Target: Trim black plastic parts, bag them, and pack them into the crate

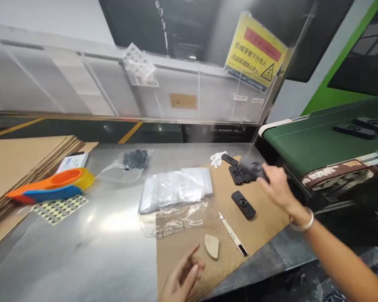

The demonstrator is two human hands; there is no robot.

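My right hand [275,184] grips a black part [252,166], somewhat blurred, over a group of similar black parts [236,175] at the back of the brown cardboard sheet [189,247]. Another black part [243,204] lies alone on the cardboard, nearer to me. My left hand [185,274] is at the front edge, fingers apart and holding nothing. Just beyond it rests a beige wedge-shaped piece [211,246]. A white-handled knife [233,235] lies to the right of that piece.
Clear plastic bags [176,188] lie mid-table. Orange, blue and yellow scoops [59,180], a sticker sheet [61,208] and stacked cardboard [22,167] are left. A white glove [217,159] lies behind the parts. A green conveyor [321,138] carries black parts at right.
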